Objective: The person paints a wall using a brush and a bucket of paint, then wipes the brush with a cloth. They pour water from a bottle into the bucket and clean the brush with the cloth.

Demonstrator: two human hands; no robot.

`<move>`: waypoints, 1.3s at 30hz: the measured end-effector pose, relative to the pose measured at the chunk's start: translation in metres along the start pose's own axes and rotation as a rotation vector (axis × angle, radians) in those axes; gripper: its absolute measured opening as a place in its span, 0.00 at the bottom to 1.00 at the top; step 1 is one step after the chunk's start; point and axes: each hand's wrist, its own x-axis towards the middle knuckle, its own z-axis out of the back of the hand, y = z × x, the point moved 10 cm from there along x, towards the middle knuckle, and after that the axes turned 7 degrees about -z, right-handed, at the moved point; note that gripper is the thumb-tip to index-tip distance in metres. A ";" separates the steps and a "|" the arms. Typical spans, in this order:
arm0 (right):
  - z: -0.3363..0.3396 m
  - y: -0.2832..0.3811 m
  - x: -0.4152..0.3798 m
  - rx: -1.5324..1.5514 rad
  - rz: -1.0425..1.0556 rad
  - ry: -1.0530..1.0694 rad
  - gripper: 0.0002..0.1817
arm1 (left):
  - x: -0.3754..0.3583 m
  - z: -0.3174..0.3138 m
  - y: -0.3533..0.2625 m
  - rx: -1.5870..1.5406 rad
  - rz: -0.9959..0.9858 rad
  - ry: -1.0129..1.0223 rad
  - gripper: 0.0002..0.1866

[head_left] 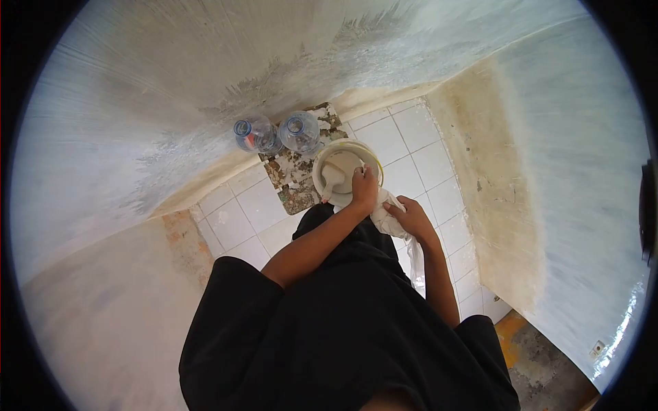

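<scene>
A white bucket (348,143) sits in front of me, and a pale flat-bladed tool (334,176) with a short handle rests in it. My left hand (365,188) is closed at the bucket's near right side, over its opening. A small white bit shows at its fingertips, but I cannot make out what it grips. To the right of the bucket, my right hand (412,218) is closed on a crumpled white plastic bag (387,220). The bag reaches up to the bucket's side near my left wrist, and a loose end hangs down below my right hand.
Two clear plastic bottles, a left one (256,135) and a right one (299,132), stand on a worn, paint-spattered board (291,179) against the wall. White tiles (384,140) cover the floor. Patchy painted walls (274,55) close in around me. A socket (598,349) is at lower right.
</scene>
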 end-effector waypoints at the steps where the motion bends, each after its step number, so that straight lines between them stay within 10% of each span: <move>1: 0.000 0.000 0.000 -0.010 -0.003 0.000 0.23 | -0.002 0.000 -0.002 -0.010 0.011 0.009 0.23; 39: -0.011 -0.029 0.014 -0.014 -0.014 0.014 0.18 | -0.027 0.018 -0.064 0.045 -0.211 0.080 0.14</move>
